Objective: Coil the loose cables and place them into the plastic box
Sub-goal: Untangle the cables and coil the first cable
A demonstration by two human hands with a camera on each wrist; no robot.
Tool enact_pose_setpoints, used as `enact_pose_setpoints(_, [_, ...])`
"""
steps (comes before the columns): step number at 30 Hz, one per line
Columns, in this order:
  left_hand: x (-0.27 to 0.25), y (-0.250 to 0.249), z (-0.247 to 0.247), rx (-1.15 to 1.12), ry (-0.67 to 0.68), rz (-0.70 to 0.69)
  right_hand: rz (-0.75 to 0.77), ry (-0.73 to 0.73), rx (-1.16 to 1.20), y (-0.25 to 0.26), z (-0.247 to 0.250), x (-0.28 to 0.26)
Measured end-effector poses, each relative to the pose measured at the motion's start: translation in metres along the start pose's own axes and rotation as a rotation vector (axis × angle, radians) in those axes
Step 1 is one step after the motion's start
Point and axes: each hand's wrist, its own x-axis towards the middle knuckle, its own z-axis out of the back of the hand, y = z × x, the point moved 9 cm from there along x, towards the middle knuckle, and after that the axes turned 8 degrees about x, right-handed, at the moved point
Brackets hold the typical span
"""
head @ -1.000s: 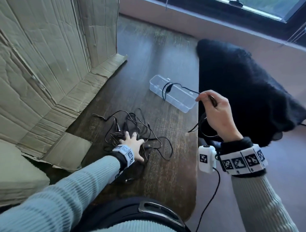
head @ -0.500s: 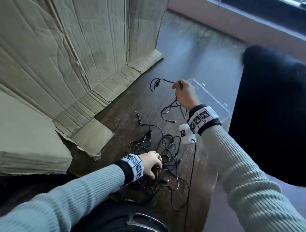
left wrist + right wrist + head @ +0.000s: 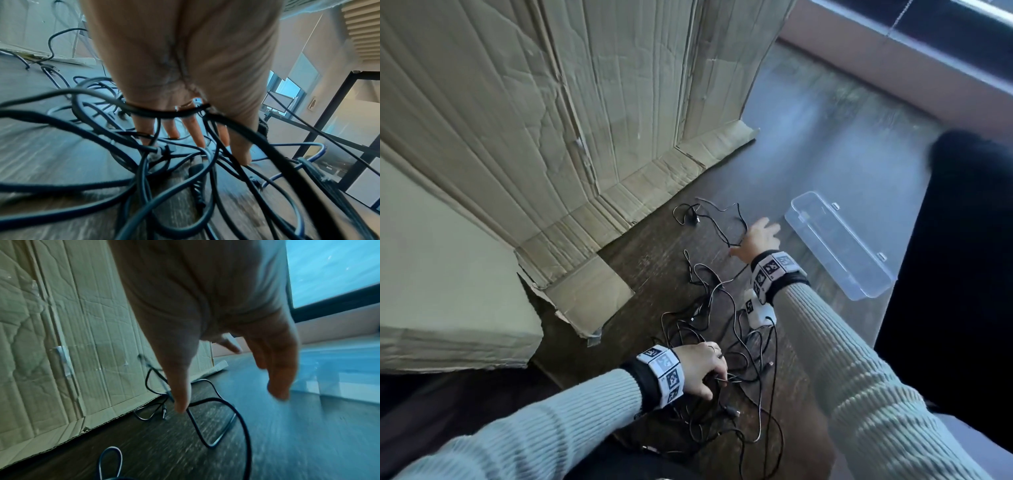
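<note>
A tangle of thin black cables (image 3: 722, 325) (image 3: 144, 154) lies on the dark wooden table. My left hand (image 3: 714, 380) (image 3: 197, 142) rests on its near part, fingers pointing straight down among the strands, and one strand crosses the base of the fingers. A separate black cable (image 3: 709, 219) (image 3: 216, 402) lies loose farther off, by the cardboard. My right hand (image 3: 756, 233) (image 3: 230, 402) hovers over its near end with fingers spread, holding nothing. The clear plastic box (image 3: 859, 291) stands open to the right of that hand, with nothing in it.
Large creased cardboard sheets (image 3: 551, 137) stand along the left and back, with flaps lying on the table. A black fleece item (image 3: 962, 274) fills the right side past the table's edge. A window sill (image 3: 893, 61) runs along the back.
My right hand carried the single cable from over the box to the left, laid it down by the cardboard and let go. My left hand stayed on the tangle.
</note>
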Motion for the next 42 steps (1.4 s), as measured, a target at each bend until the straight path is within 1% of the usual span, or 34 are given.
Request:
enact_pose_setpoints(3, [0.001,0.006,-0.006,-0.010,0.009,0.019,-0.147,0.181,-0.035,-0.030,-0.030,0.004])
enact_pose_setpoints(5, [0.002,0.008,-0.009,-0.013,0.018,0.031,-0.225,0.229,0.014,-0.048,-0.048,0.007])
enact_pose_setpoints(6, [0.002,0.009,-0.009,-0.019,0.020,0.038,-0.216,0.243,0.019,-0.051,-0.055,0.010])
enact_pose_setpoints(8, [0.003,0.013,-0.011,-0.027,0.024,0.051,-0.133,0.293,0.002,-0.047,-0.067,0.018])
enact_pose_setpoints(10, [0.002,0.019,-0.013,-0.039,0.029,0.065,-0.094,0.388,0.101,-0.041,-0.077,0.018])
enact_pose_setpoints(11, [0.002,0.022,-0.015,-0.047,0.031,0.072,-0.063,0.409,0.147,-0.037,-0.078,0.019])
enact_pose_setpoints(12, [0.002,0.024,-0.016,-0.058,0.031,0.078,-0.039,0.404,0.214,-0.033,-0.075,0.021])
enact_pose_setpoints(13, [0.002,0.025,-0.016,-0.066,0.029,0.081,-0.024,0.375,0.332,-0.031,-0.075,0.029])
enact_pose_setpoints(14, [0.002,0.025,-0.014,-0.069,0.022,0.075,-0.021,0.338,0.520,-0.027,-0.072,0.036])
enact_pose_setpoints(15, [0.002,0.023,-0.012,-0.071,0.020,0.065,-0.025,0.277,0.706,-0.027,-0.070,0.045])
enact_pose_setpoints(16, [0.002,0.022,-0.011,-0.073,0.020,0.054,-0.035,0.189,0.829,-0.031,-0.067,0.056])
enact_pose_setpoints(17, [0.002,0.020,-0.010,-0.075,0.020,0.048,-0.025,0.134,0.890,-0.032,-0.065,0.062])
enact_pose_setpoints(19, [0.000,0.016,-0.007,-0.078,0.038,0.040,0.019,0.119,0.859,-0.015,-0.051,0.044])
enact_pose_setpoints(20, [-0.002,0.013,-0.004,-0.076,0.050,0.036,0.056,0.134,0.773,-0.005,-0.047,0.033])
enact_pose_setpoints(22, [-0.006,0.011,0.007,-0.088,0.034,0.032,0.186,0.168,0.544,0.012,-0.041,0.014])
enact_pose_setpoints(25, [-0.017,0.020,0.037,-0.144,-0.093,0.051,0.428,0.221,0.275,0.027,-0.052,-0.001])
enact_pose_setpoints(27, [-0.026,0.034,0.053,-0.161,-0.172,0.093,0.562,0.310,0.062,0.032,-0.069,-0.007])
enact_pose_setpoints(29, [-0.035,0.048,0.061,-0.177,-0.211,0.154,0.588,0.418,-0.235,0.023,-0.086,-0.006])
enact_pose_setpoints(30, [-0.039,0.052,0.064,-0.182,-0.228,0.177,0.587,0.426,-0.341,0.021,-0.087,-0.005])
enact_pose_setpoints(31, [-0.043,0.057,0.066,-0.186,-0.248,0.195,0.585,0.403,-0.374,0.022,-0.084,-0.002])
enact_pose_setpoints(34, [-0.053,0.070,0.068,-0.218,-0.289,0.244,0.457,0.276,-0.222,0.023,-0.062,0.012])
enact_pose_setpoints(36, [-0.061,0.079,0.067,-0.247,-0.319,0.281,0.355,0.201,-0.130,0.013,-0.054,0.026])
enact_pose_setpoints(37, [-0.065,0.084,0.067,-0.258,-0.337,0.300,0.300,0.138,-0.030,0.007,-0.047,0.033])
enact_pose_setpoints(39, [-0.071,0.092,0.067,-0.275,-0.369,0.341,0.240,-0.044,0.200,0.001,-0.024,0.041])
enact_pose_setpoints(40, [-0.074,0.096,0.066,-0.286,-0.377,0.362,0.214,-0.090,0.271,-0.001,-0.017,0.042])
enact_pose_setpoints(41, [-0.076,0.099,0.065,-0.295,-0.380,0.378,0.197,-0.059,0.293,-0.002,-0.018,0.041])
enact_pose_setpoints(42, [-0.079,0.102,0.064,-0.299,-0.378,0.391,0.199,0.029,0.272,0.000,-0.025,0.037])
